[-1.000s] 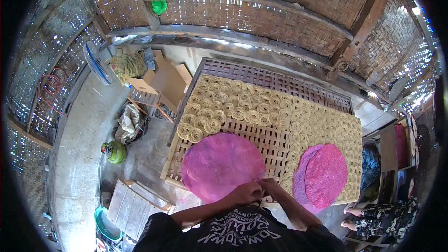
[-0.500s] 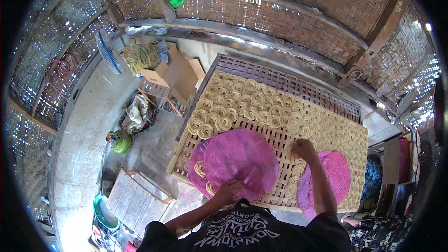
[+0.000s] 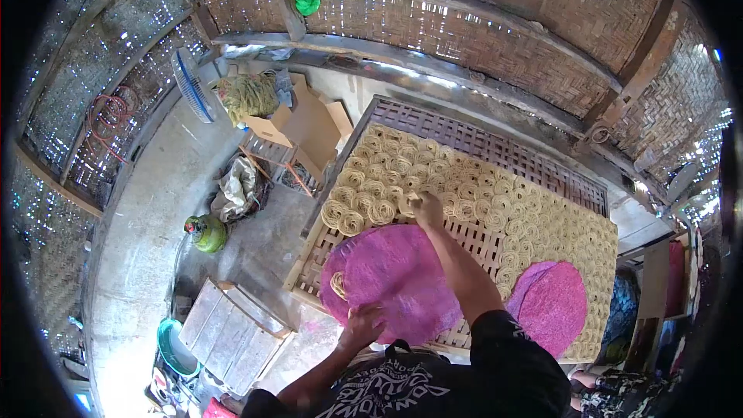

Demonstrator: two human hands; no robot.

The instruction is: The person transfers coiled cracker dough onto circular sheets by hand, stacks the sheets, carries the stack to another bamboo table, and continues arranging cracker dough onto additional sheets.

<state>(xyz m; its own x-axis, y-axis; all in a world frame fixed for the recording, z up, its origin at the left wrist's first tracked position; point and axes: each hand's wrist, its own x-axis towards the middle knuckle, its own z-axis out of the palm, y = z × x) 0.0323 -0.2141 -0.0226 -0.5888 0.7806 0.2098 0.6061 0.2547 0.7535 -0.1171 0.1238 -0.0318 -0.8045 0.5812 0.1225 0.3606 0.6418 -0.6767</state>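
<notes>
Rows of pale noodle-like coils (image 3: 453,176) cover much of a woven bamboo rack (image 3: 481,246). At the front edge of the coil rows, my right hand (image 3: 426,209) is closed on a coil, just beyond a large pink sheet (image 3: 402,279). My left hand (image 3: 362,327) rests at the near left edge of that sheet; its fingers look bent, and what they hold, if anything, is hidden. A loose coil (image 3: 338,286) lies on the left part of the pink sheet. More pink sheets (image 3: 551,306) overlap on the coils at the right.
To the left are a cardboard box (image 3: 309,128), a blue fan (image 3: 192,85), a green gas cylinder (image 3: 206,233), a wooden bench (image 3: 232,333) and a teal basin (image 3: 176,352). Another person's patterned clothing (image 3: 627,393) shows at the lower right.
My right hand has moved from beside my left hand, out to the right, then forward-left to the coil rows. My left hand has shifted left, and fewer coils show on the pink sheet than half a second ago.
</notes>
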